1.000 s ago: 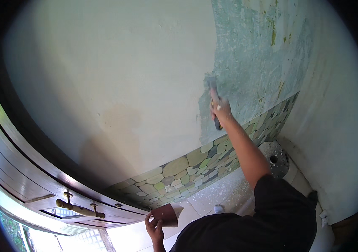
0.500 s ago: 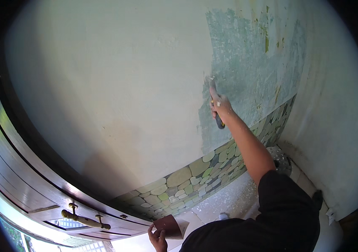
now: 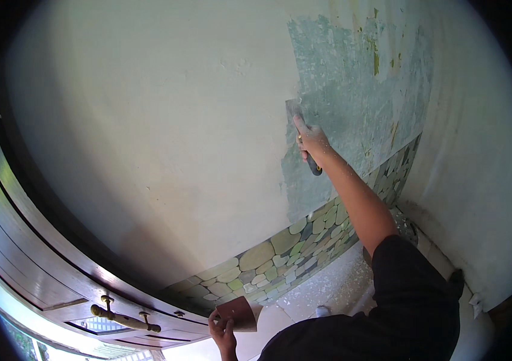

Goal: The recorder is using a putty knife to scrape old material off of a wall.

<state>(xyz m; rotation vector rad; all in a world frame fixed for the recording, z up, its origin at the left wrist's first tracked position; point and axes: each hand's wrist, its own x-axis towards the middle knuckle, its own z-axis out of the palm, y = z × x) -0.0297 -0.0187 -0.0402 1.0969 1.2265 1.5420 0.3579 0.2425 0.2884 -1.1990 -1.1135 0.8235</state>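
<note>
My right hand [image 3: 313,141] is raised against the wall and grips a putty knife [image 3: 297,114] by its dark handle, the metal blade pressed flat at the edge where cream plaster [image 3: 165,120] meets the bare green patch [image 3: 352,90]. My left hand [image 3: 223,330] is low near the bottom edge and holds a second, wider reddish-brown scraper blade [image 3: 238,313] in front of the stone band.
A band of green and grey pebble stones [image 3: 280,256] runs along the wall's base. A dark wooden door [image 3: 33,265] with a brass handle [image 3: 120,317] stands at left. White dust and debris cover the floor [image 3: 328,289]. A side wall [image 3: 478,180] closes the right.
My right hand has slid the putty knife upward along the plaster edge. The view has shifted slightly, and my left hand with the scraper sits lower in the picture.
</note>
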